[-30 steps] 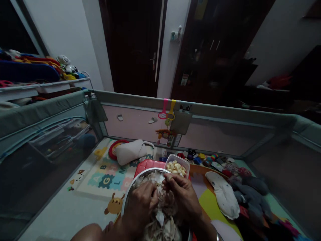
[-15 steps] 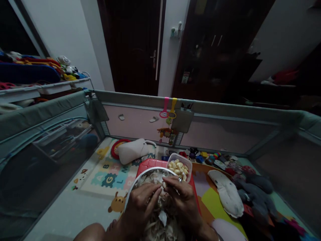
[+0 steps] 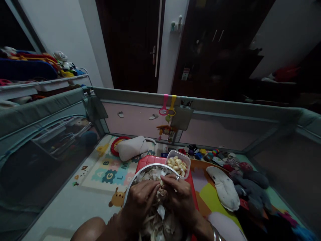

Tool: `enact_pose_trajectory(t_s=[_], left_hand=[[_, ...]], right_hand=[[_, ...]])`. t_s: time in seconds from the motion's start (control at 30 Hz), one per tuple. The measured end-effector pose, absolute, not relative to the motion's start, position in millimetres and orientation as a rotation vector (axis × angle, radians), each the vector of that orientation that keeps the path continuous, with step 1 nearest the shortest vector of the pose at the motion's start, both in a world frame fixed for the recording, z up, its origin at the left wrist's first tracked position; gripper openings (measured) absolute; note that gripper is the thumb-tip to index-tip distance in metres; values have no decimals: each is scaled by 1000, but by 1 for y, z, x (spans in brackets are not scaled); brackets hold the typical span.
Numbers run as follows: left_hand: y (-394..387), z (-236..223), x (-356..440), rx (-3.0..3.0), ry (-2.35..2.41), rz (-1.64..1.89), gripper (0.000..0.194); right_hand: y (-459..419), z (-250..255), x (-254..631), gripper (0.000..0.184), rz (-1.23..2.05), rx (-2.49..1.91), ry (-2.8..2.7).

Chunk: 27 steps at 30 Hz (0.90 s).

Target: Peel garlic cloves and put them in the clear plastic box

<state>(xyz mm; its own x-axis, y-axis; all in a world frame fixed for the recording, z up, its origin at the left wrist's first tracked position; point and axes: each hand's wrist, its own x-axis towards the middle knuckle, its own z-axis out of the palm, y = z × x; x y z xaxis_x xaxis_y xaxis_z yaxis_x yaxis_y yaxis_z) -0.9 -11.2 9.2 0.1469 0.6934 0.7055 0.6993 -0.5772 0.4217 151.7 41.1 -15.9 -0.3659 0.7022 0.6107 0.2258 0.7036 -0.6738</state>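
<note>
Both hands meet over a round bowl heaped with papery garlic skins. Between the fingertips is a pale garlic clove, mostly covered by the fingers. My left hand pinches it from the left side. My right hand, with a ring on one finger, grips it from the right. Just beyond the right hand, a clear plastic container holds several peeled garlic cloves. Bowl and container rest on a red stool-like surface.
A fabric playpen rail runs around the padded mat. To the right lie a white pillow and a grey plush toy. A white bolster-like object lies behind the stool on the left. Small toys line the far side.
The whole view has shifted slightly upward. Both hands stay together over the bowl, with the fingertips moved only a little around the clove.
</note>
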Motion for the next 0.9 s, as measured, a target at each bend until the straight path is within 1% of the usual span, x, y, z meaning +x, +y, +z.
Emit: enact_pose_trajectory(t_s=[0.3, 0.4, 0.5, 0.6, 0.7, 0.8, 0.9], left_hand=[[-10, 3, 4, -2240, -1373, -1221, 24], [-11, 2, 5, -2219, -1437, -1213, 23], [-11, 2, 6, -2219, -1532, -1280, 22], [-11, 0, 6, -2215, -1619, -1388, 19], [-10, -1, 6, -2209, -1664, -1432, 17], [-9, -4, 7, -2207, -1693, -1411, 17], [-7, -6, 7, -2224, -1688, -1351, 18]], right_hand=[[38, -12, 152, 22, 663, -678, -1950], [38, -14, 151, 22, 685, -684, -1960], [38, -15, 151, 26, 742, -690, -1955], [37, -13, 152, 28, 875, -640, -1918], [37, -10, 150, 19, 1081, -652, -1790], [38, -6, 148, 11, 1364, -750, -1486], [43, -2, 145, 16, 1591, -791, -1172]])
